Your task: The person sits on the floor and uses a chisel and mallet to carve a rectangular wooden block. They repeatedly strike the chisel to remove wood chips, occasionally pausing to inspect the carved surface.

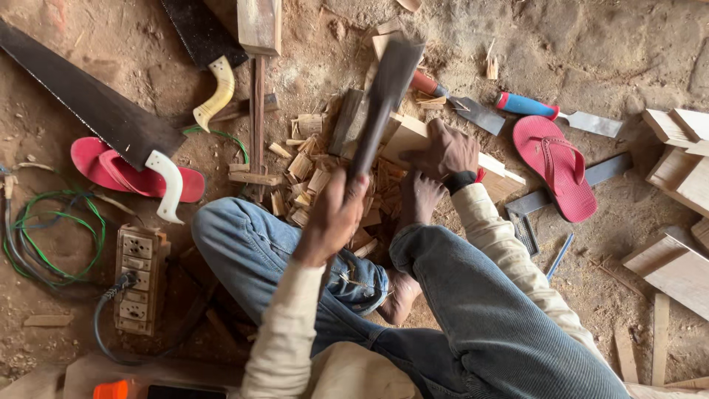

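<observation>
My left hand [334, 216] grips the lower end of a long dark tool [384, 92] that is raised and blurred by motion; its head cannot be made out. My right hand [445, 154] presses down on a pale wooden block [408, 134] lying on the dirt floor. My bare foot [419, 198] rests against the same block, just below the right hand. Several wood chips [304, 171] lie scattered to the left of the block. My legs in blue jeans [473, 295] fold across the lower frame.
Two handsaws [111, 118] [210, 55] lie at upper left. Red sandals [129, 176] [555, 164], a red-handled chisel [458, 102], a blue-handled chisel [550, 112], a metal square [543, 199], a wooden socket box [139, 279] with cables, and planks [676, 166] at right surround me.
</observation>
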Available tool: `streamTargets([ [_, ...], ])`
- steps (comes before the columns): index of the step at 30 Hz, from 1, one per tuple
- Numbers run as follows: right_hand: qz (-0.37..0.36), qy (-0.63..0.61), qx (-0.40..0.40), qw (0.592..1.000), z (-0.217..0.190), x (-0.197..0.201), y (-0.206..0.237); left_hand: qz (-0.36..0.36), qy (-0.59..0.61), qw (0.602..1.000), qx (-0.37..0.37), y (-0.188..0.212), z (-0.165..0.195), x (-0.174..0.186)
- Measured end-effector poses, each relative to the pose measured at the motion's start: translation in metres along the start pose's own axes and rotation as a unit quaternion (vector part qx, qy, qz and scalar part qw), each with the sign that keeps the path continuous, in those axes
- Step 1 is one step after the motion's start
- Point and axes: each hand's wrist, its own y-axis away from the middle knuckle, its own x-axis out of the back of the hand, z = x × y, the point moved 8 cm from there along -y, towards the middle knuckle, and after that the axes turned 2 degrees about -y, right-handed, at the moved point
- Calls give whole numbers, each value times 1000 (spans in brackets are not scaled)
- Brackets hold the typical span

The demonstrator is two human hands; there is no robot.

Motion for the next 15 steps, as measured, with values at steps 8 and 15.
streamTargets([
  [8, 59, 3, 34, 998, -6, 9, 4, -11, 33, 999, 39, 2, 0, 8],
  [15, 24, 7, 46, 999, -8, 7, -3, 30, -15, 984, -176, 12, 51, 19],
])
